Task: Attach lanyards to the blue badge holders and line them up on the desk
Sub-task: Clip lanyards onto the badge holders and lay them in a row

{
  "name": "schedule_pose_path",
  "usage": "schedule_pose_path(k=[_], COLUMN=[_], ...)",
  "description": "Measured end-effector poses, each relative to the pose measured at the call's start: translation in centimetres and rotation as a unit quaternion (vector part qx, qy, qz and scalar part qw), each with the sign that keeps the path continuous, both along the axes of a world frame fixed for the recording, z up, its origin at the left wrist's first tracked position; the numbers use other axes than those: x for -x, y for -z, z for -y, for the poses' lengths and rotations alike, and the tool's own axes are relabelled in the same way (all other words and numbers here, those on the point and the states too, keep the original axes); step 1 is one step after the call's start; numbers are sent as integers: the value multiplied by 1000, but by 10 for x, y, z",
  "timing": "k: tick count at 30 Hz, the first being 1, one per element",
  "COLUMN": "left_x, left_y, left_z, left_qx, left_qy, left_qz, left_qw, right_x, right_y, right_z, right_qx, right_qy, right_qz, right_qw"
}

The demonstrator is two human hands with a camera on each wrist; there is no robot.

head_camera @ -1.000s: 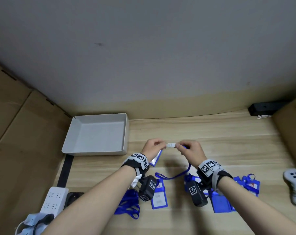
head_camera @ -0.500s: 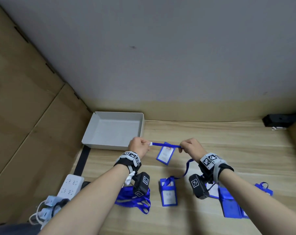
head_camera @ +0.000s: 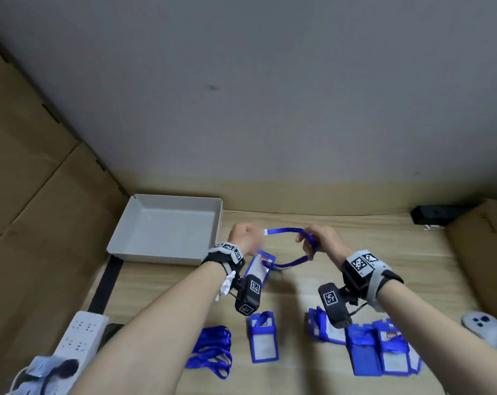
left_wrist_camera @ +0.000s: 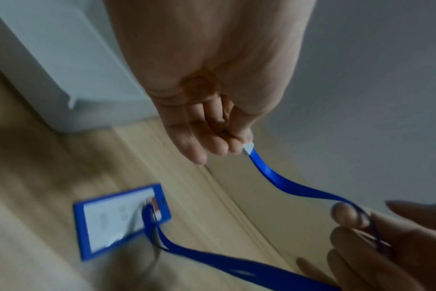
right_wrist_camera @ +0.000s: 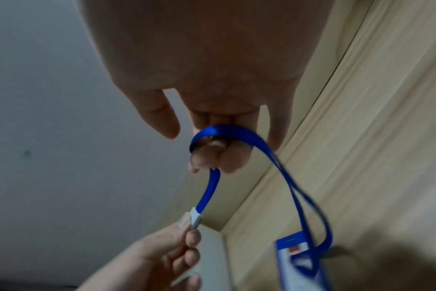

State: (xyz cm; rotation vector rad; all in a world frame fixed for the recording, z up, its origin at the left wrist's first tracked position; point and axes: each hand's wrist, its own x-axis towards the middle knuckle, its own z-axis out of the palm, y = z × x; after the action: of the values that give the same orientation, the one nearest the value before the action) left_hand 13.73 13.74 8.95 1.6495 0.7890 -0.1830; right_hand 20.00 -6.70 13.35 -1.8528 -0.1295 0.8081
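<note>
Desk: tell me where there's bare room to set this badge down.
Free: the wood between the grey tray and the black box at the back, beyond both hands. Crowded: the near edge, with loose lanyards, one badge holder and the overlapping holders.

The print on the badge holder (left_wrist_camera: 120, 218) below the hands is too blurred to read in both wrist views, and the right wrist view cuts it at the bottom edge. The left hand (head_camera: 244, 239) hides most of the white clip (left_wrist_camera: 247, 148); only its tip shows. In the head view the power strip (head_camera: 76, 340) and the white controller (head_camera: 482, 327) are cut by the picture's edges, and the wrist camera (head_camera: 335, 305) covers part of the badge holders on the right (head_camera: 381, 350).
</note>
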Motion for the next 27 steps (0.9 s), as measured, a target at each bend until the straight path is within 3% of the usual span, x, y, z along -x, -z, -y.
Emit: schedule_pose_path(k=[8, 12, 15, 19, 22, 27], left_x=[-1, -1, -1, 2, 4, 3], left_y=[88, 110, 122, 131, 140, 138], left_z=[81, 88, 82, 70, 66, 67], left_qx=[-26, -4, -24, -94, -190, -219], left_qy=[129, 73, 75, 110, 184, 210], left_qz=[-100, -156, -174, -189, -193, -185], left_qw=[986, 985, 982, 971, 945, 935], right_x=[-9, -14, -13, -8, -6, -3], right_y=[101, 135, 162, 172, 176, 172], right_z=[93, 109, 113, 106, 103, 103], right_qx=[201, 247, 268, 286, 315, 315], right_qy=[-60, -76, -77, -84, -100, -102], right_qz=[14, 47, 71, 85, 94, 87], right_qw=[978, 965, 958, 951, 939, 940])
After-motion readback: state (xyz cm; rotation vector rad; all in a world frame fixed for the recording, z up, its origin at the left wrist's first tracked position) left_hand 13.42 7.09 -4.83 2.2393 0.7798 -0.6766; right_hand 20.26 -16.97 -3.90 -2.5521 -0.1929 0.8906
